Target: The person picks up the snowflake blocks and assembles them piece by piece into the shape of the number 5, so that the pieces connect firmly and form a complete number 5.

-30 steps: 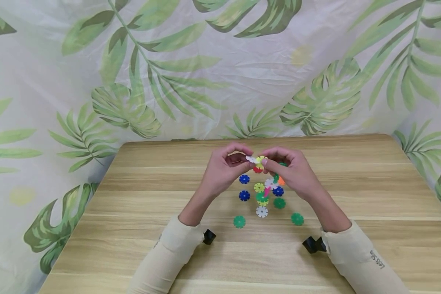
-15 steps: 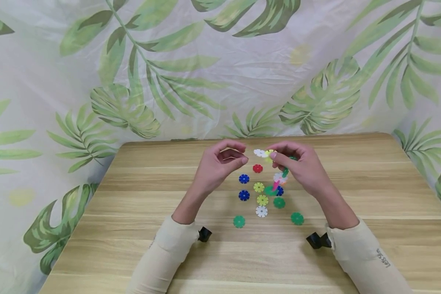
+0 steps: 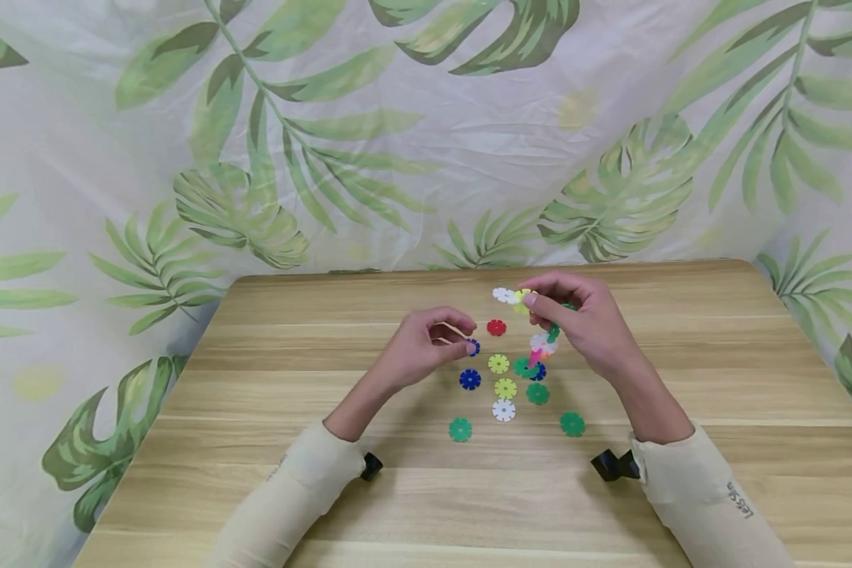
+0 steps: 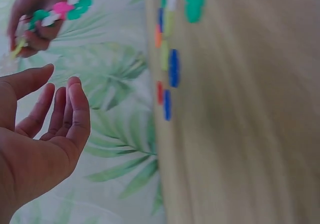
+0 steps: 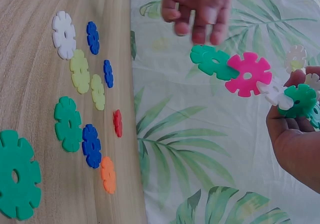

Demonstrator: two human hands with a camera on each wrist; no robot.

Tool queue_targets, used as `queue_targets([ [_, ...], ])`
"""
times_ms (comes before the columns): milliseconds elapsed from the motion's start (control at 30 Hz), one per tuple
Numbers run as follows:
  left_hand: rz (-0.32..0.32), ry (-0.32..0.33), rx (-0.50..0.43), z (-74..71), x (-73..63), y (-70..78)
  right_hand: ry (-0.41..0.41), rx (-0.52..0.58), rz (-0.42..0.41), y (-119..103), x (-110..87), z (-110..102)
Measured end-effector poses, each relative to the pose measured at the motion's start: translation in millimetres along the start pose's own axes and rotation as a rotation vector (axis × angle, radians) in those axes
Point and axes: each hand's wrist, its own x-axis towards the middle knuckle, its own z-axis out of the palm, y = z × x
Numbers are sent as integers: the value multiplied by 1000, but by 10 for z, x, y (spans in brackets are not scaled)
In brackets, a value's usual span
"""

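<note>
Head view, left hand: left hand [image 3: 426, 347] low over the desk [image 3: 270, 457], forearm slanting in from lower left, fingertips overlapping the upper blue disc [image 3: 476, 347].
Left fingers: loosely curved, thumb well apart in left wrist view, nothing between; contact with that disc cannot be told.
Right hand: right hand [image 3: 585, 319] raised above desk, forearm slanting in from lower right.
Right fingers: narrow, thumb and fingertips pinching the yellow disc [image 3: 521, 299] of the chain.
Chain location: chain of notched discs [image 3: 541, 342] in the air at the right hand, above the desk discs.
Chain direction: end white disc [image 3: 502, 295] pokes left past the fingertips; other stretch trails down-left below the hand, through white and pink disc [image 5: 257, 69], to green end disc [image 5: 215, 59].
Long axis: hooked, not straight; free stretch near sideways in right wrist view, green end pointing left.
Hidden: middle of chain behind the right hand; disc count there unclear. Orange disc [image 5: 108, 176] mostly covered by chain in head view.
Cut off: large green disc [image 5: 29, 184], left edge of right wrist view.
Hard to make out: desk discs in left wrist view, blurred, near edge-on.
</note>
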Motion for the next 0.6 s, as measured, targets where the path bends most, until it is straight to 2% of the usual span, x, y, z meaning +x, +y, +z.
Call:
queue_targets([
  [267, -73, -113, 109, 31, 31, -218, -2, 27, -7, 2, 1, -7],
  [600, -104, -200, 264, 86, 118, -378, -9, 48, -4, -10, 2, 3],
])
